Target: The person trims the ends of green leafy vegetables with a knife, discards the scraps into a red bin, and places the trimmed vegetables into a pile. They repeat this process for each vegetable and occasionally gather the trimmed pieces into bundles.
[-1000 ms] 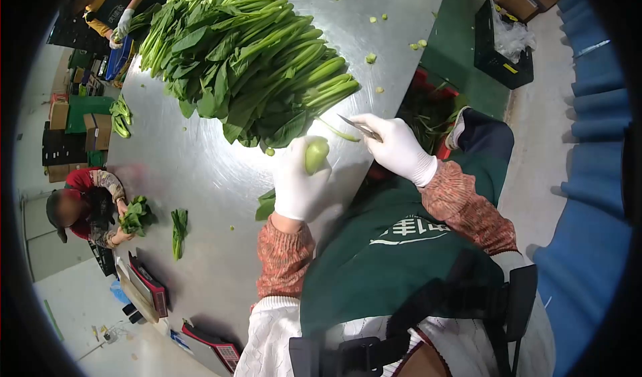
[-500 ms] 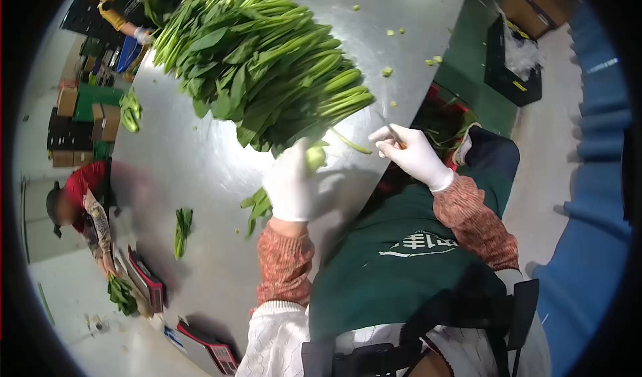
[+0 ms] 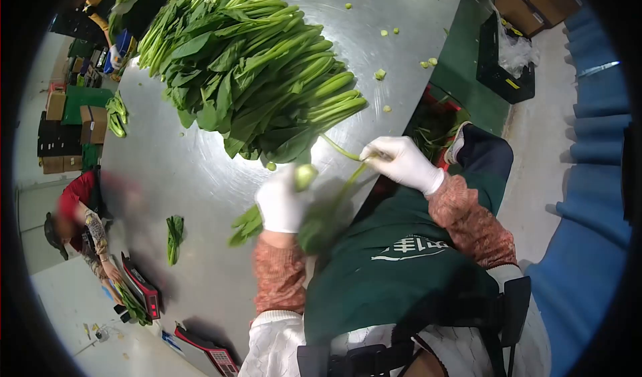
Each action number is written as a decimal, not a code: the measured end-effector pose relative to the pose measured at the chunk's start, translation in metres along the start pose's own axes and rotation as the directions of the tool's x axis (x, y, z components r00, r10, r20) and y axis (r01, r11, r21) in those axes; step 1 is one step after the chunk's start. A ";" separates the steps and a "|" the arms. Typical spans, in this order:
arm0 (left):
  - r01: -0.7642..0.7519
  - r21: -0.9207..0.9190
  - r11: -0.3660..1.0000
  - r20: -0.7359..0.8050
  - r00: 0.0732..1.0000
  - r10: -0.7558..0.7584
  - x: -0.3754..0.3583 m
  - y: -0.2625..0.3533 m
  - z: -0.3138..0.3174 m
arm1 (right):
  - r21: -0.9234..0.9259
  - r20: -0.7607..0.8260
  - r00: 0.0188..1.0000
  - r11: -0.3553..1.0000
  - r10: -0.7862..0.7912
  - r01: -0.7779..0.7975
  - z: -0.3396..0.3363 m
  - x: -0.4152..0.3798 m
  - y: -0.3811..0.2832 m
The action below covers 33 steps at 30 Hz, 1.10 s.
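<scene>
My left hand (image 3: 279,200), in a white glove and slightly blurred, is closed around a bunch of leafy greens (image 3: 246,227). The pale cut base (image 3: 305,176) of the bunch shows beside my thumb, and its leaves hang out on the other side. My right hand (image 3: 401,163), also gloved, pinches a loose green leaf stalk (image 3: 353,178), whose blurred leaf hangs down toward my apron. Something dark shows between its fingers, too small to make out clearly. A large pile of leafy greens (image 3: 254,76) lies just beyond both hands.
The metal table (image 3: 207,277) carries a small bunch of greens (image 3: 174,238), cut stem pieces (image 3: 380,74) and red scales (image 3: 142,285). Below its right edge is a red crate (image 3: 435,99) with leaves. Co-workers are at the left and top left; one handles greens (image 3: 134,305).
My right hand has moved slightly down and left and now pinches a leaf stalk. The small blade seen in it before is no longer visible. My left hand still holds its bunch.
</scene>
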<state>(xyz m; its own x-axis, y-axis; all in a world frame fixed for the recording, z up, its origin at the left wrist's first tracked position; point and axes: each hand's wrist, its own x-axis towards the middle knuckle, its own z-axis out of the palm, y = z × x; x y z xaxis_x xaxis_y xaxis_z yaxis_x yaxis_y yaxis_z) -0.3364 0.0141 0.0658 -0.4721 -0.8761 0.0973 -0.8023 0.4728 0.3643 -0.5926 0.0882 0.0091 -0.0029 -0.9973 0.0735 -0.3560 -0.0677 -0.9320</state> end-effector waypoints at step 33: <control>-0.356 -0.346 0.868 -0.388 0.897 0.213 0.022 0.055 -0.012 | 0.160 -0.176 0.979 0.984 0.108 -0.080 -0.014 0.012 -0.079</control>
<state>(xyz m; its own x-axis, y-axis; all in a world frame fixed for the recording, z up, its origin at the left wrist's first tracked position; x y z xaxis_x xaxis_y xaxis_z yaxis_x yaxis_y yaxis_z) -0.3863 0.0199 0.0988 -0.4529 -0.7214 0.5238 -0.4022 0.6897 0.6022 -0.5778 0.0819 0.0890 -0.2054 -0.9781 0.0338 -0.2008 0.0084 -0.9796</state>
